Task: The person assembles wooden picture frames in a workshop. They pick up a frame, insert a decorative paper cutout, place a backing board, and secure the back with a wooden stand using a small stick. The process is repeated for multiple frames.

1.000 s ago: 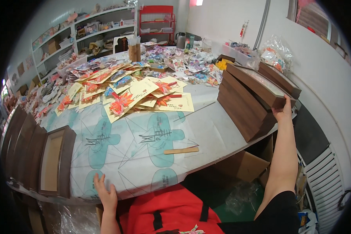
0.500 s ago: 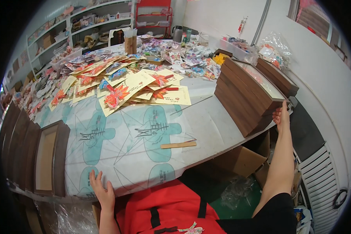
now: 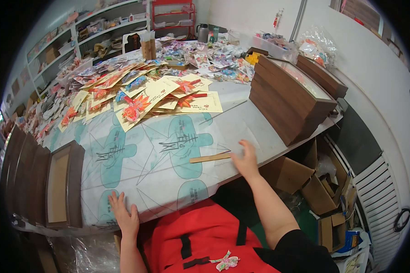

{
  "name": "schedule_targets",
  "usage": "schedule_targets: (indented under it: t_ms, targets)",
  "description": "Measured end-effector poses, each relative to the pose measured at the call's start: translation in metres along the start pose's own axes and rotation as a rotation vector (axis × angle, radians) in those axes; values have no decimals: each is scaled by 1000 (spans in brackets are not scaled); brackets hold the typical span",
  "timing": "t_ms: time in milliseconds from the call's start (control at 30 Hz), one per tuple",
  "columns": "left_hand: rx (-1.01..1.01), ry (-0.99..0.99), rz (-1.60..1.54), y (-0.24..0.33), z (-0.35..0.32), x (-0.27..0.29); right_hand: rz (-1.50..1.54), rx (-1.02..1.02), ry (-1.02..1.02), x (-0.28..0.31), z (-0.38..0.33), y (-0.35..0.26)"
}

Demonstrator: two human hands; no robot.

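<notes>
Head view: wooden strip [image 3: 209, 158] on desk [image 3: 273, 143]
Left hand [image 3: 126, 219] spread wide, empty, on printed sheet [image 3: 146, 148]; right hand [image 3: 247, 161] loosely splayed, clasping nothing, at the strip's end

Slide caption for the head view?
Right hand by a flat tan strip, left hand at the table's near edge.

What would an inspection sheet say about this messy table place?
Surface: pale table, partly under a printed sheet
Job's things: wooden strip; brown frame stack at right; brown frame row at left
Clutter: heaped cream cards, colourful pieces behind
Hands: left hand open at the sheet's near edge; right hand open at the strip's right end, contact unclear
Cables: black loop by white slatted panel, possibly a cable
Surroundings: open cardboard boxes below, white shelves and red rack behind
</notes>
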State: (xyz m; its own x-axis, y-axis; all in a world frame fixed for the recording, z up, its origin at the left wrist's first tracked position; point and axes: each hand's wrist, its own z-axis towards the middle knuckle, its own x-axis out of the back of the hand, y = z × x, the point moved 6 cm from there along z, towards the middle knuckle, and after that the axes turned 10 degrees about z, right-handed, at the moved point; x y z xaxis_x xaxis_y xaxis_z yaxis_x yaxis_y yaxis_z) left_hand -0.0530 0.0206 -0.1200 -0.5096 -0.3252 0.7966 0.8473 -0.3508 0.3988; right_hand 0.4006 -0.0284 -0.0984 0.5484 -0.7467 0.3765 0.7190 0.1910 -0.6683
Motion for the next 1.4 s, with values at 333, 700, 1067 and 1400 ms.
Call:
schedule_targets:
  t_ms: [333,700,1067,1400]
  targets:
    - [-203,-189,230,14,55,-15,-342,45,-199,-33,3,-21]
    - [-243,-472,327,15,55,-22,-402,-195,-431,-43,16,-27]
    - [-197,-735,562,28,79,-20,-395,-275,-455,-43,31,-31]
    - [-198,-649,81,44,99,-38,-16,-971,31,54,-18,-4]
